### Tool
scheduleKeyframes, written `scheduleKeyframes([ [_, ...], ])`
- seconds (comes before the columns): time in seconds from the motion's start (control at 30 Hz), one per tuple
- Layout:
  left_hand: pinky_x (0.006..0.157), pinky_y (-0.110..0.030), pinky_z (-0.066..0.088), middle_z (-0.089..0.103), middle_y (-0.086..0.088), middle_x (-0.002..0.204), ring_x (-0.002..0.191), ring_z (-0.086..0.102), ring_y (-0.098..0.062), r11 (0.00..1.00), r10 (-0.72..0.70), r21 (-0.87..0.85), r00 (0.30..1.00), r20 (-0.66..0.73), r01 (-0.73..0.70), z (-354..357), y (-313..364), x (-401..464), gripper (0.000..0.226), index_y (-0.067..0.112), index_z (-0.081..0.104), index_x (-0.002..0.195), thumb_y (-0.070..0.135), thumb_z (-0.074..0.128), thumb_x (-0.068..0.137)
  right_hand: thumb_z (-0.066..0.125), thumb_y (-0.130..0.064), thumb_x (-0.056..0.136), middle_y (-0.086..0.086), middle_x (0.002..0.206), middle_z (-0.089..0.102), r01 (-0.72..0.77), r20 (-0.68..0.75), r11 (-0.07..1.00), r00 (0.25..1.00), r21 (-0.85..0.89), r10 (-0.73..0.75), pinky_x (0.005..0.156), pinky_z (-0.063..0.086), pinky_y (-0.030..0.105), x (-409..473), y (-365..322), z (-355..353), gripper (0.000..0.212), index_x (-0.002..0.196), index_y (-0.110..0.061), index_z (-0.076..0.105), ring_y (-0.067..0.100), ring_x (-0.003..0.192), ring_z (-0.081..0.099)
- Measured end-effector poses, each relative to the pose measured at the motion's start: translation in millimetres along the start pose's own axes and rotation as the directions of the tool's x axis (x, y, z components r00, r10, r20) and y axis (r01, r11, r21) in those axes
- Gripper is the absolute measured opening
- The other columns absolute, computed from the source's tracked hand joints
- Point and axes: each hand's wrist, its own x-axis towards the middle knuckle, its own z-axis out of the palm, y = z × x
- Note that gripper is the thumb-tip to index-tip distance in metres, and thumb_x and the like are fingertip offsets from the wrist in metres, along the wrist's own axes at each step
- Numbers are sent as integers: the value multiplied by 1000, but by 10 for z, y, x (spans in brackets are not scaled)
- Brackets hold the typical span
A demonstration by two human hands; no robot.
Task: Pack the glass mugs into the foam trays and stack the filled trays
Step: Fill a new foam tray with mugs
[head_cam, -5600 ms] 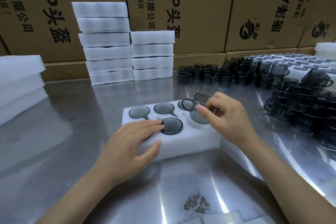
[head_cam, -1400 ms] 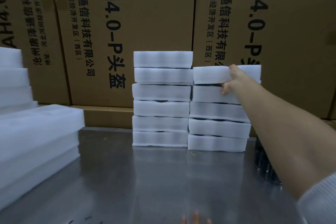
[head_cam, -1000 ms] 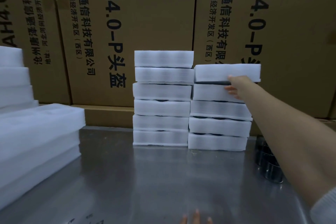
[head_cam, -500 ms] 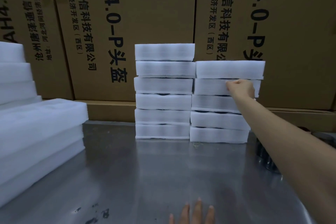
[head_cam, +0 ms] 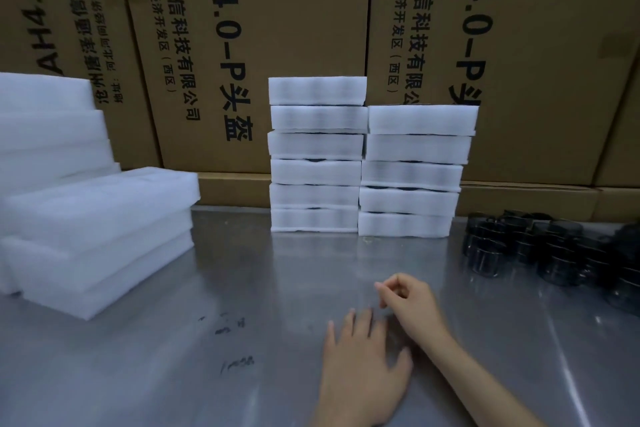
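Note:
Two stacks of filled white foam trays stand at the back of the steel table: a taller left stack (head_cam: 317, 152) and a shorter right stack (head_cam: 415, 170). The top tray (head_cam: 422, 120) of the right stack lies free. Dark glass mugs (head_cam: 540, 246) crowd the right side of the table. My left hand (head_cam: 363, 360) lies flat on the table near the front, fingers straight. My right hand (head_cam: 412, 302) hovers just beyond it, fingers loosely curled, holding nothing.
Empty foam trays (head_cam: 93, 218) are piled at the left. Large brown cardboard boxes (head_cam: 284, 28) form a wall behind the table. Bare steel table (head_cam: 242, 305) spreads between the piles and my hands.
My right hand has let go of the tray stack and drawn back to the front of the table. My left hand has come further into view. The view has tilted down.

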Motion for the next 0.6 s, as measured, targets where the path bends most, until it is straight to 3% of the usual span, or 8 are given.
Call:
scheduleKeyframes([
  [0.07,116,-45,5,21,3,156,144,15,-17,1000,-13,-26,993,116,16,-7,-16,12,62,23,19,150,45,33,94,65,-19,87,-6,62,66,20,40,995,999,-100,-16,67,48,33,-276,-92,-26,23,64,-24,61,10,64,61],
  [0.1,116,-45,5,21,2,156,144,14,-19,1000,-13,-14,988,153,15,-35,-7,0,60,21,19,150,40,33,95,62,-20,89,-8,67,66,30,57,989,998,-146,-21,68,47,31,-399,-140,-33,22,67,-26,61,10,69,62],
  [0.27,102,-35,32,50,-8,134,122,44,-26,998,63,-33,996,67,-61,-200,87,-224,41,14,48,134,25,36,96,44,-20,98,-8,90,64,-16,19,960,1000,-280,22,71,39,28,-874,-342,-63,22,86,-23,62,13,85,56],
  [0.47,95,-34,34,54,-7,128,116,47,-26,992,128,-9,992,-1,-128,-271,80,-733,41,14,51,131,25,36,95,45,-19,97,-6,94,66,21,36,952,999,-307,-11,75,42,28,-1406,-496,-114,20,88,-21,63,13,89,58],
  [0.6,87,-33,38,58,-11,117,107,52,-30,931,364,-49,931,17,-363,-447,-93,-997,36,11,59,117,30,43,90,48,-20,96,-7,94,65,105,68,935,994,-338,-87,79,41,27,-1717,-486,-142,16,89,-24,62,14,94,57],
])
